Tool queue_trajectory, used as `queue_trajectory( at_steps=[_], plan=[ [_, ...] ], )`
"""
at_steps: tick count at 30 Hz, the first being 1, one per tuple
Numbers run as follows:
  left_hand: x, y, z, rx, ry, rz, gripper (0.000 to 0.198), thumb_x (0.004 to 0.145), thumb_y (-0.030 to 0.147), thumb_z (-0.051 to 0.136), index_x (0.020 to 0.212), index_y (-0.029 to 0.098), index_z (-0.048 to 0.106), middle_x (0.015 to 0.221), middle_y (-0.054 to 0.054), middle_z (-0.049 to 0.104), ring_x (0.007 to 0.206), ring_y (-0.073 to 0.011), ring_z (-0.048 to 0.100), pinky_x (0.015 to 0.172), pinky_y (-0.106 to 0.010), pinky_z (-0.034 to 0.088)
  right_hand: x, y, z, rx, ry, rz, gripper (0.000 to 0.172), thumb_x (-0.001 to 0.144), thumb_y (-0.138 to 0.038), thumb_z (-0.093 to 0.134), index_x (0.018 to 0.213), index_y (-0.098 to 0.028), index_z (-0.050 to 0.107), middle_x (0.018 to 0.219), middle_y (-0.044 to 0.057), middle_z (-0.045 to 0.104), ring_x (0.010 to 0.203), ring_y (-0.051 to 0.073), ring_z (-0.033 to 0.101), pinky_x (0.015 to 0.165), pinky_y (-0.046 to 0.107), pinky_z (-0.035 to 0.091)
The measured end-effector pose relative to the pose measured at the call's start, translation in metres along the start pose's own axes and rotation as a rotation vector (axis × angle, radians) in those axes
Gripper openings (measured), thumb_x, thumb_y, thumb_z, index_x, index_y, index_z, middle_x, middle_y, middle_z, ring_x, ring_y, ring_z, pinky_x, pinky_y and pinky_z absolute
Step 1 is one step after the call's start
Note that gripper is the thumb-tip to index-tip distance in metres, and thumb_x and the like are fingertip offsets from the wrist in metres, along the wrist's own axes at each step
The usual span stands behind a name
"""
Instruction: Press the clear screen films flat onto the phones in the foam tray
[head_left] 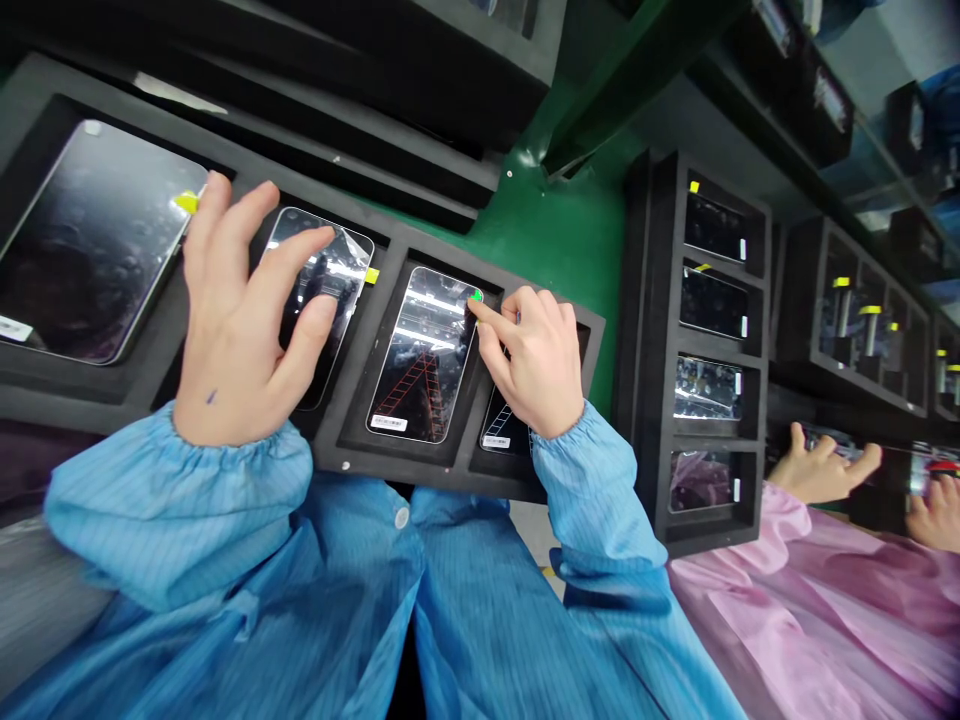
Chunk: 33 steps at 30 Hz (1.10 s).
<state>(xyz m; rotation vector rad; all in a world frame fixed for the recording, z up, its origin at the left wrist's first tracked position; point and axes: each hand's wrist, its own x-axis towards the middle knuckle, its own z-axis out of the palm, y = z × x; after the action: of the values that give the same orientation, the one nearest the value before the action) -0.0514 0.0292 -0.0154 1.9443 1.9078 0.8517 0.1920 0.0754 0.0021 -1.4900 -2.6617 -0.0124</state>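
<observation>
My left hand (pixel 244 300) hovers over a phone-sized glass screen (pixel 330 265) in a black foam tray (pixel 345 440). Its fingers and thumb are spread, with nothing visible between them. In the neighbouring slot lies another screen (pixel 420 350), lit with a red ladder-like pattern and carrying a white label near its lower edge. A small green sticker (pixel 477 296) shows at that screen's upper right corner. My right hand (pixel 532 355) has its index fingertip at this sticker, the thumb close by and the other fingers curled. Beneath this hand, a further screen (pixel 496 425) is partly hidden.
A larger tablet-like screen (pixel 97 250) with a yellow tab fills the tray's left slot. Stacked black trays (pixel 420 150) stand behind on the green surface (pixel 555 235). To the right is another tray (pixel 679 340) of screens, beside a co-worker's hand (pixel 821 465) and pink sleeve.
</observation>
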Motion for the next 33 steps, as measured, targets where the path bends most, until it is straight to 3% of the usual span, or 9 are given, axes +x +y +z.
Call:
queue_trajectory(
  at_steps=[21,28,33],
  plan=[
    [-0.002,-0.002,0.002,-0.006,-0.021,-0.02,0.048,0.085,0.042,0.039,0.132,0.033,0.036,0.151,0.002,0.022,0.148,-0.0175,0.005,0.128,-0.044,0.007,-0.017,-0.025,-0.009,0.02,-0.076,-0.163,0.036,0.095,-0.029,0.033,0.114,-0.024,0.063,0.084,0.004,0.051,0.079,0.017,0.038,0.07,0.032,0.022],
    [-0.002,0.0,0.0,-0.009,-0.021,-0.034,0.047,0.084,0.044,0.037,0.131,0.041,0.034,0.151,0.012,0.02,0.147,-0.0123,0.005,0.129,-0.038,0.006,-0.022,-0.035,-0.011,0.039,-0.097,-0.216,0.035,0.094,-0.029,0.034,0.113,-0.023,0.063,0.084,0.004,0.052,0.078,0.016,0.038,0.069,0.033,0.022],
    [-0.002,-0.001,-0.001,0.003,-0.023,-0.026,0.048,0.085,0.043,0.037,0.132,0.036,0.035,0.151,0.008,0.02,0.147,-0.0112,0.004,0.129,-0.036,0.006,-0.027,-0.041,-0.012,0.062,-0.105,-0.248,0.035,0.094,-0.029,0.034,0.114,-0.021,0.063,0.083,0.004,0.051,0.077,0.016,0.037,0.069,0.033,0.022]
  ],
)
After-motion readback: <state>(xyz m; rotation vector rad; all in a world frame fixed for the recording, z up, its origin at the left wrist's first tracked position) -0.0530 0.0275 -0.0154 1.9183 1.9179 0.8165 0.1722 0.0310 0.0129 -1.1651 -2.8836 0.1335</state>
